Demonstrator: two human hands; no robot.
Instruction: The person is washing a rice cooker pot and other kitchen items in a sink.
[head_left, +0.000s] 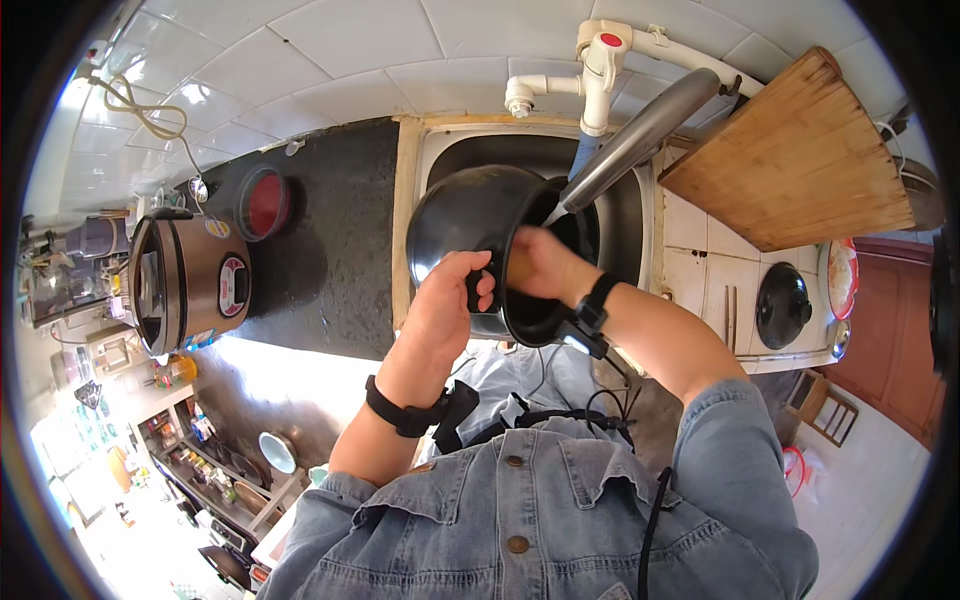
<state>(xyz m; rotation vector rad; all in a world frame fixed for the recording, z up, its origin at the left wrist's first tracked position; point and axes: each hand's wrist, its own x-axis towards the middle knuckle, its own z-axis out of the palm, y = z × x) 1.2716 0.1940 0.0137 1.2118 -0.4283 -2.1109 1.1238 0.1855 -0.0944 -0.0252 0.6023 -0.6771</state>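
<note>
A large black pot (472, 202) lies tilted on its side in the sink basin (615, 232), its mouth facing right. My left hand (457, 285) grips the pot's black side handle (475, 291). Inside the mouth is my right hand (544, 262), its fingers partly hidden and slightly blurred. Something brownish shows at those fingers, but I cannot tell what it is. A thick metal tube (645, 135) slants down over the sink, and water (553, 217) runs from its lower end into the pot. Each wrist wears a black strap.
On the left dark counter (337, 240) stand a rice cooker (191, 281) and a red-bottomed bowl (264, 204). A wooden cutting board (802, 165) leans at the right, near a black pot lid (782, 305) and chopsticks (730, 315) on white tiles. A red-knobbed valve (602, 67) is on the wall pipe.
</note>
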